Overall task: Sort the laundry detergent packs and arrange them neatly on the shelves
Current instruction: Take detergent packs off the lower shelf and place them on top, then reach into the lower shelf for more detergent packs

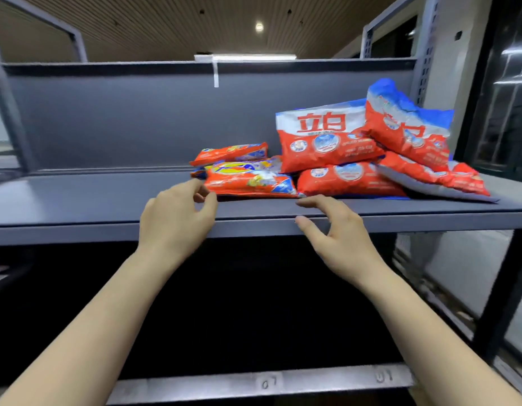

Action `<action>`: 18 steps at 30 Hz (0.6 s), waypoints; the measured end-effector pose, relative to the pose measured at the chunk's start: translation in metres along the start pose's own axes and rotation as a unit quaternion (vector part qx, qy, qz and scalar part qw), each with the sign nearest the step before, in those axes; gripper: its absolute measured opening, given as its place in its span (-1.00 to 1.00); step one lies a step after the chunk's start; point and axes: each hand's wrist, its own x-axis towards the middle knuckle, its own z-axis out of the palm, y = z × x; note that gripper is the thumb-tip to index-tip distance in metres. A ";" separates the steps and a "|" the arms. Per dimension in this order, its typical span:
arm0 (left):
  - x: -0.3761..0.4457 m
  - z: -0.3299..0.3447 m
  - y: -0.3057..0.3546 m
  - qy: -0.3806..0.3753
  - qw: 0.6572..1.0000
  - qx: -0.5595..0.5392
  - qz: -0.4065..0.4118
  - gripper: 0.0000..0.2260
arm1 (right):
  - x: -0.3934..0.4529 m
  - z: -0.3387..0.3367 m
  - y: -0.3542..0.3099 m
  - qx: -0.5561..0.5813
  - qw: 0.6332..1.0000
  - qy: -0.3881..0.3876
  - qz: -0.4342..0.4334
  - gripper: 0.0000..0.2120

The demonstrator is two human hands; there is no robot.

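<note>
Several red, white and blue detergent packs lie in a loose heap on the right half of a grey metal shelf [78, 197]. The small orange-red packs [248, 178] are stacked at the left of the heap. Larger red packs with white tops [327, 142] lean and lie to their right. My left hand [177, 218] hovers just left of the front small pack, fingers loosely curled, holding nothing. My right hand [338, 232] is at the shelf's front edge below the packs, fingers spread and relaxed, also without anything in it.
The shelf's left half is bare. A grey back panel [136, 118] rises behind it. A perforated upright post [426, 54] stands at the right end. Below is a dark lower bay with a metal rail [253, 382] marked with labels.
</note>
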 end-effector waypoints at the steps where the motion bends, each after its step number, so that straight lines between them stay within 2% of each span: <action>1: -0.008 -0.009 -0.011 0.003 1.000 -0.001 -0.002 -0.85 | -0.005 0.010 -0.009 0.007 1.000 -0.004 -0.003 -0.76; 8: -0.057 -0.070 -0.102 0.002 0.999 0.030 -0.033 -0.86 | -0.036 0.091 -0.077 0.027 0.996 -0.078 -0.018 -0.74; 18: -0.114 -0.164 -0.252 -0.025 0.987 0.083 -0.134 -0.87 | -0.069 0.225 -0.180 0.049 0.979 -0.192 -0.039 -0.70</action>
